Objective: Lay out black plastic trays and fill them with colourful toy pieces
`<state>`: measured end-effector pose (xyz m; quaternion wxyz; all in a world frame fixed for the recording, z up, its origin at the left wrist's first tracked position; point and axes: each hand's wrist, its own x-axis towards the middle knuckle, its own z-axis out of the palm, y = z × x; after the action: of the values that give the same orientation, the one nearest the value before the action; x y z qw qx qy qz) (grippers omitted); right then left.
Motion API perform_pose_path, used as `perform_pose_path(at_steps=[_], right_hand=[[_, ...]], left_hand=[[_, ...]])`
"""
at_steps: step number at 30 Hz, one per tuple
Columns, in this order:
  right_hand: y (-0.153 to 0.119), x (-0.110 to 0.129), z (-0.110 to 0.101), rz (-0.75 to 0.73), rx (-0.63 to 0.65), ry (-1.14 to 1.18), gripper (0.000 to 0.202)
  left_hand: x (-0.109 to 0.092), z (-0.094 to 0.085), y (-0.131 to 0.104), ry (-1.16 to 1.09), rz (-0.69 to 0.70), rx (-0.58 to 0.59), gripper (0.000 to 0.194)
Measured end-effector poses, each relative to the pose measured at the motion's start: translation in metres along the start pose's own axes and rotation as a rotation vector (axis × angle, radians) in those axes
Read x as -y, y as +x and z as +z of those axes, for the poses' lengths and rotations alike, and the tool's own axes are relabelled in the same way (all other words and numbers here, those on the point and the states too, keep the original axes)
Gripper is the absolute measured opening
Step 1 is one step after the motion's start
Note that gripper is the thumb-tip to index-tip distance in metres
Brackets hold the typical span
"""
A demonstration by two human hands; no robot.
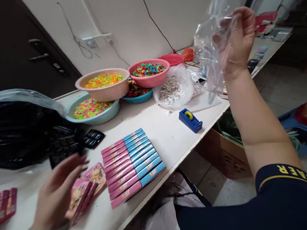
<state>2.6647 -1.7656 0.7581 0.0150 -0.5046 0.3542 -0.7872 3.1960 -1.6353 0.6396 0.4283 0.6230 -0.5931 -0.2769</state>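
Note:
Raised at the upper right, my right hand (237, 41) has its fingers closed on a crinkled clear plastic bag (209, 46). The bag hangs down over the far part of the table. My left hand (58, 190), with a bracelet at the wrist, hovers at the lower left, slightly blurred, its fingers stretched out and holding nothing I can see. Beside it lie pink printed packets (94, 179), partly hidden behind the hand. To their right, pink and blue boxes (132, 163) stand in a neat stacked row.
Bowls of small colourful pieces, among them a peach bowl (123, 90) and a pink bowl (152, 80), stand along the wall. A blue tape dispenser (195, 125) sits near the table edge. Black trays (93, 138) lie by a black bag (11, 135). A cardboard box (224, 155) is below.

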Motion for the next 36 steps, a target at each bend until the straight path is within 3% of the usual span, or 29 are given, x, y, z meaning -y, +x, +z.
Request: perform_pose_path(at_steps=[1,3,5,8,10,12,14,17,19,21,23,24,26,28,29,31,33,36], right_hand=[[-0.01,0.022,0.022,0.04,0.044,0.065,0.015],[-0.039,0.056,0.064,0.11,0.112,0.181,0.013],[-0.072,0.077,0.099,0.152,0.1,0.329,0.013],[-0.115,0.088,0.134,0.123,0.012,0.439,0.021],[-0.135,0.088,0.145,0.034,-0.079,0.388,0.02],[-0.146,0.088,0.145,-0.088,-0.134,0.334,0.012],[-0.152,0.088,0.134,-0.22,-0.104,0.263,0.006],[-0.16,0.088,0.102,-0.426,0.123,0.013,0.004],[-0.166,0.089,0.08,-0.505,0.44,-0.17,0.007],[-0.171,0.094,0.064,-0.507,0.866,-0.298,0.014],[-0.171,0.104,0.062,-0.462,1.128,-0.332,0.027],[-0.17,0.11,0.068,-0.446,1.148,-0.322,0.038],[-0.163,0.118,0.093,-0.42,1.058,-0.277,0.067],[-0.159,0.116,0.129,-0.383,1.023,-0.231,0.088],[-0.159,0.11,0.147,-0.345,1.063,-0.206,0.088],[-0.165,0.094,0.178,-0.233,1.217,-0.202,0.068],[-0.176,0.079,0.197,-0.172,1.322,-0.304,0.034],[-0.195,0.068,0.207,-0.225,1.209,-0.496,0.015]], left_hand=[[-0.012,0.015,0.015,-0.18,0.029,-0.001,0.039],[-0.043,0.048,0.042,-0.445,0.112,0.119,0.07],[-0.074,0.078,0.059,-0.556,0.065,0.25,0.085],[-0.104,0.105,0.06,-0.742,-0.04,0.586,0.07],[-0.11,0.107,0.046,-0.798,-0.04,0.807,0.062],[-0.111,0.098,0.03,-0.772,-0.029,0.905,0.052],[-0.108,0.079,0.022,-0.698,-0.003,0.83,0.038],[-0.107,0.042,0.038,-0.507,0.142,0.442,0.022],[-0.109,0.018,0.059,-0.323,0.235,0.167,0.011],[-0.118,-0.001,0.074,-0.116,0.333,-0.007,0.004],[-0.133,-0.006,0.08,0.134,0.5,-0.033,0.012],[-0.142,-0.003,0.078,0.275,0.607,0.011,0.013],[-0.162,0.009,0.07,0.542,0.803,0.195,0.013],[-0.178,0.023,0.06,0.744,0.91,0.368,0.013],[-0.182,0.026,0.056,0.809,0.917,0.391,0.016],[-0.18,0.025,0.052,0.88,0.853,0.321,0.017],[-0.162,0.013,0.054,0.901,0.719,0.216,0.02],[-0.12,-0.008,0.061,0.939,0.5,0.157,0.02]])
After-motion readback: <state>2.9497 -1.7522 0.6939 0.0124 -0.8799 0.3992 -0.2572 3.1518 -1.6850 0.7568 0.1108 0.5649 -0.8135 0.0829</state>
